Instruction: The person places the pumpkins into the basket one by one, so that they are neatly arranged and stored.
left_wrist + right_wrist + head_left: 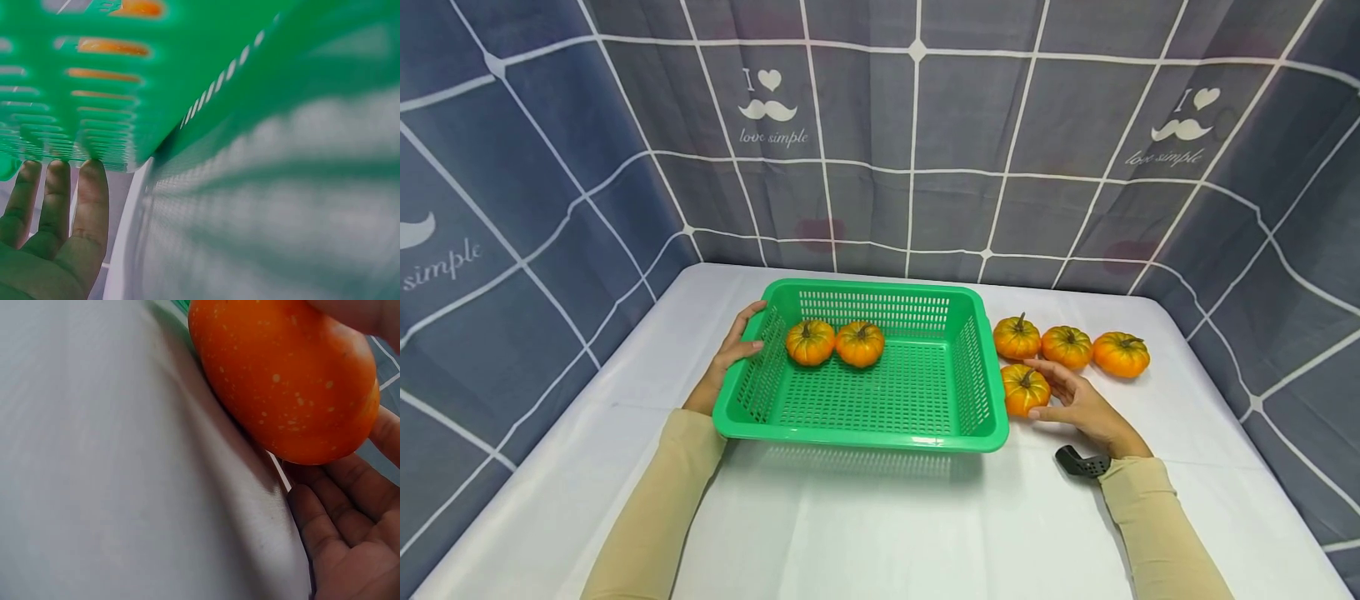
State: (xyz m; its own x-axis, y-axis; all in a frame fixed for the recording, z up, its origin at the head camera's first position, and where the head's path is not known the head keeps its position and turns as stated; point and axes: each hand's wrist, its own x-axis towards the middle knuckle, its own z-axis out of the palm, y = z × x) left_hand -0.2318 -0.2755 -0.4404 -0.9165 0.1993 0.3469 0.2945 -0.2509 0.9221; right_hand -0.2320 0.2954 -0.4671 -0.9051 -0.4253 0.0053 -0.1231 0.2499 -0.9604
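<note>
A green plastic basket [865, 437] with slotted walls stands on the table, two small orange pumpkins [810, 342] inside at its left. My left hand [724, 360] holds the basket's left side, thumb over the rim; in the left wrist view its fingers [91, 200] reach up against the slotted wall. Just outside the basket's right wall, my right hand [1086, 408] grips another small pumpkin [1024, 390] between thumb and fingers. The right wrist view shows this pumpkin's speckled orange skin [281, 381] close up, the thumb on one side and fingers on the other.
Behind my right hand three more small pumpkins [1067, 347] sit in a row on the white tablecloth [865, 533]. A grey checked curtain [865, 108] encloses the table's back and sides. A black strap device [1081, 462] is on my right wrist.
</note>
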